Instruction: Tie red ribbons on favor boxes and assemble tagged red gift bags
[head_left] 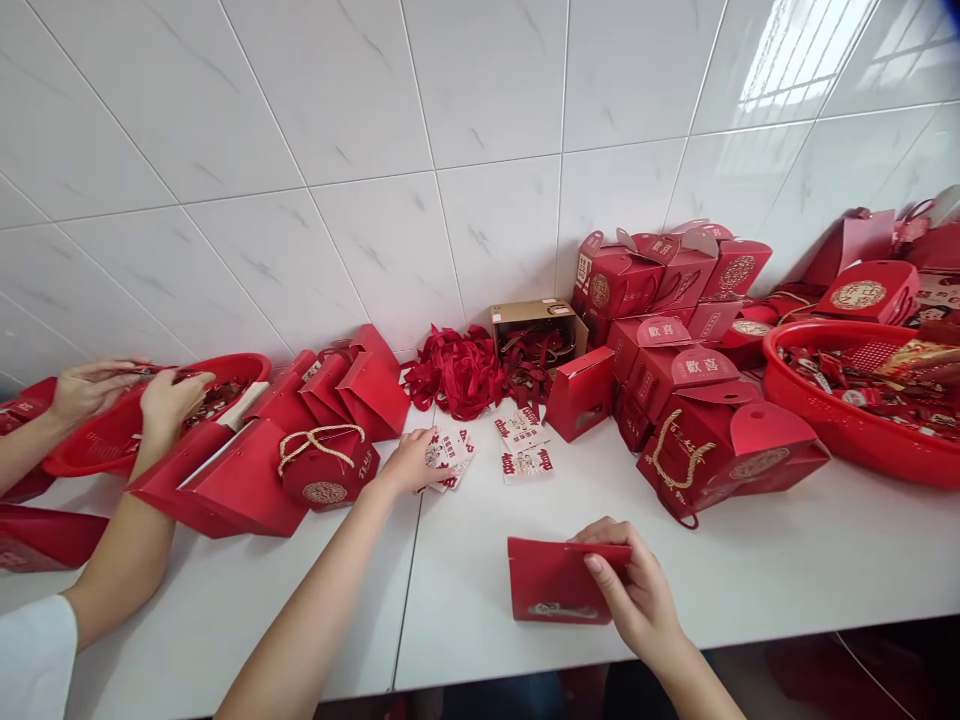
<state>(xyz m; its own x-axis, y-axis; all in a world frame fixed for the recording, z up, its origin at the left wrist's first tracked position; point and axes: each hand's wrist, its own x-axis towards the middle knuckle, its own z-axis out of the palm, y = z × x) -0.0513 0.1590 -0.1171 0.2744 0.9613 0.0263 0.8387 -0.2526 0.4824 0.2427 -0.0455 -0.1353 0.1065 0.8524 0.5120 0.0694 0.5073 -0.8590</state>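
Note:
My left hand (pixel 409 461) reaches to a small stack of printed white and red cards (pixel 454 455) on the white table, its fingers closed at the stack's left edge. More cards (pixel 521 428) lie just to the right. In my right hand (pixel 634 585) is a red box (pixel 556 582), gripped by its upper right edge near the table's front, thumb on the near side. A small clear window shows low on the box's front. Behind the cards lies a heap of red ribbons (pixel 456 370), beside an open cardboard box (pixel 540 320) with dark red cords.
Red gift boxes (pixel 694 370) are stacked at the right, beside a red basket (pixel 870 450) of small packets. At the left, a person's hands (pixel 169 400) work over another red basket (pixel 247 366), behind open red bags (pixel 255 480). A tiled wall (pixel 495 220) stands behind.

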